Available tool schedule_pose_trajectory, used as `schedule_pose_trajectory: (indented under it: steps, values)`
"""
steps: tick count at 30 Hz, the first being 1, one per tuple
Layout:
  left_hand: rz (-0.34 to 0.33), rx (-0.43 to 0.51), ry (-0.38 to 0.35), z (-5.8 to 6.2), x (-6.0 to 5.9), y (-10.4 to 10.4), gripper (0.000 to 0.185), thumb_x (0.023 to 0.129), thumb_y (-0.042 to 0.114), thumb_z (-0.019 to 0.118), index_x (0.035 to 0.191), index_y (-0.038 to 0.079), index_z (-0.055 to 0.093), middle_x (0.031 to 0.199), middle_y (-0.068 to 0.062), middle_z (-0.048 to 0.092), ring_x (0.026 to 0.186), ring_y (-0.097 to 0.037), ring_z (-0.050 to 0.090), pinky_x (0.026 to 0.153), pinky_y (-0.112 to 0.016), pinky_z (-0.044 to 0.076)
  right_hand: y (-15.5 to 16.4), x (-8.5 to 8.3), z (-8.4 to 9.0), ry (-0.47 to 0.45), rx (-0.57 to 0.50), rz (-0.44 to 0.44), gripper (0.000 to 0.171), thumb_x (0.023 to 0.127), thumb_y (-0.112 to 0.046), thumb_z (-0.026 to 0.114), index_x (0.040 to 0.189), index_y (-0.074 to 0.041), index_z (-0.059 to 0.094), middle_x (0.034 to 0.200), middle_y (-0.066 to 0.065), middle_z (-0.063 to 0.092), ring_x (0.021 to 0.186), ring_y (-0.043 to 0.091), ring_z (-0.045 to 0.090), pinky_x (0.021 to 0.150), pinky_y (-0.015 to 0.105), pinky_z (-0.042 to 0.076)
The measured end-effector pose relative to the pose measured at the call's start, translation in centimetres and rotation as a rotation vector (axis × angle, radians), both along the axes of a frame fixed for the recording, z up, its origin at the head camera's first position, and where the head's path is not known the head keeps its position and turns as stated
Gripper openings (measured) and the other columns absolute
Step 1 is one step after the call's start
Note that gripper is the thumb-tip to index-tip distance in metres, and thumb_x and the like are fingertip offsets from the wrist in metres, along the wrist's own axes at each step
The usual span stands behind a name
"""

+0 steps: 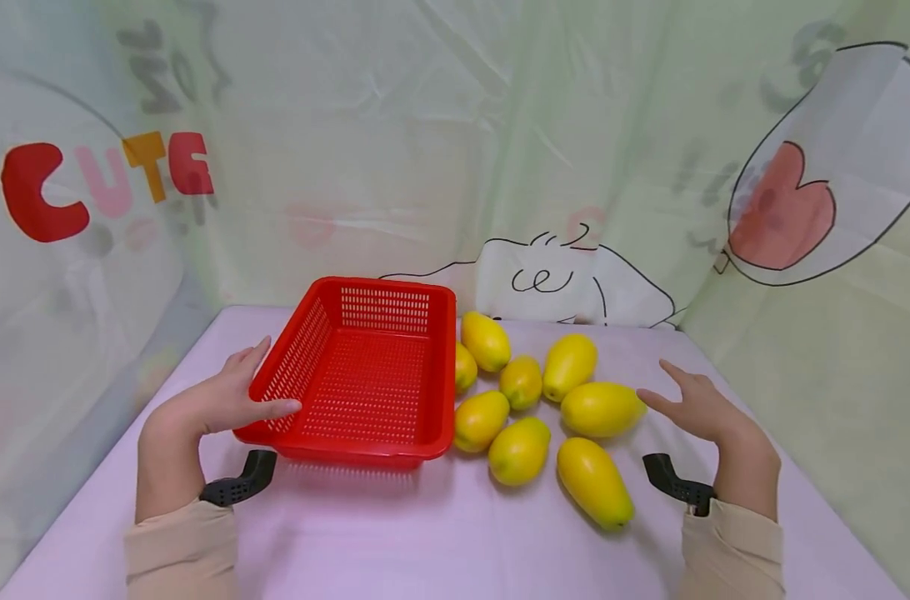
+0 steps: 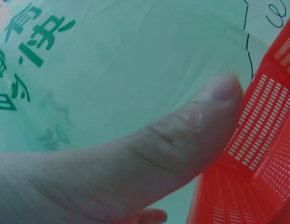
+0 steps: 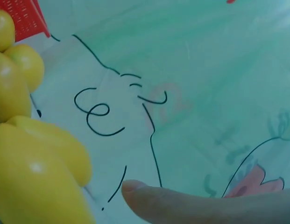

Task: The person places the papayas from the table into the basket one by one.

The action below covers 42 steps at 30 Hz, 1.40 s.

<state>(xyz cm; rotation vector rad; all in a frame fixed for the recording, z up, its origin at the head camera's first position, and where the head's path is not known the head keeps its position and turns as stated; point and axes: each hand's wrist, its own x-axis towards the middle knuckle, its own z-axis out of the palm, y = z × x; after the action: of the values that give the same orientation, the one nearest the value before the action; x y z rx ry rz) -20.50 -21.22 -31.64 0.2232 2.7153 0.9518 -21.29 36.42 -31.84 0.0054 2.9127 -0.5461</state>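
A red perforated basket [image 1: 372, 375] stands empty on the pale purple table. My left hand [image 1: 237, 396] is at its left wall: the straight thumb [image 2: 182, 140] lies over the rim and the fingers stretch along the outside. The basket's wall [image 2: 261, 140] fills the right of the left wrist view. Several yellow mangoes [image 1: 601, 408] lie in a cluster right of the basket. My right hand [image 1: 680, 398] hovers just right of them, fingers spread and holding nothing. In the right wrist view one straight finger [image 3: 205, 203] shows beside a close mango [image 3: 37, 177].
A pale green plastic sheet [image 1: 500, 150] with cartoon prints hangs close behind and on both sides of the table [image 1: 440, 533]. Black wrist-camera mounts [image 1: 241, 483] stick out near both sleeves.
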Motion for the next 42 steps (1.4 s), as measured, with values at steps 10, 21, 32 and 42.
schedule_pose_trajectory:
  steps: [10,21,32,42]
  values:
    - [-0.060,0.056,-0.032,-0.3,-0.1,-0.3,0.118,0.077,0.050,0.073,0.150,-0.002,-0.004,0.151,-0.028,0.013,0.129,-0.044,0.026,0.091,-0.054,0.048,1.6,-0.4,-2.0,-0.138,-0.023,-0.025,0.099,0.089,-0.062,0.049,0.149,0.003,0.004,0.144,0.045,0.003,0.128,0.063,0.007,0.096,0.078,0.019]
    - [-0.080,-0.010,-0.060,-0.8,-0.1,-1.4,0.110,0.076,0.048,0.074,0.150,-0.004,0.011,0.154,-0.025,0.008,0.127,-0.043,0.033,0.092,-0.052,0.047,1.8,-1.1,-3.4,-0.261,-0.108,-0.009,0.101,0.088,-0.059,0.054,0.150,0.001,0.001,0.145,0.044,0.001,0.125,0.065,0.017,0.085,0.074,0.037]
    - [-0.125,0.024,-0.050,-1.4,-0.3,-1.2,0.112,0.075,0.041,0.077,0.150,-0.005,0.007,0.154,-0.026,0.001,0.130,-0.046,0.025,0.089,-0.045,0.051,1.5,-1.9,-4.8,-0.250,-0.124,-0.011,0.105,0.086,-0.057,0.059,0.150,0.001,0.000,0.148,0.041,0.004,0.129,0.062,0.013,0.093,0.076,0.028]
    - [-0.117,-0.005,-0.060,-1.2,-0.4,-0.8,0.115,0.074,0.043,0.078,0.151,-0.002,0.006,0.155,-0.025,0.001,0.131,-0.047,0.021,0.087,-0.046,0.052,0.3,-2.3,-5.0,-0.160,-0.047,0.038,0.116,0.078,-0.057,0.068,0.151,-0.005,-0.006,0.147,0.042,-0.005,0.129,0.064,0.005,0.093,0.081,0.015]
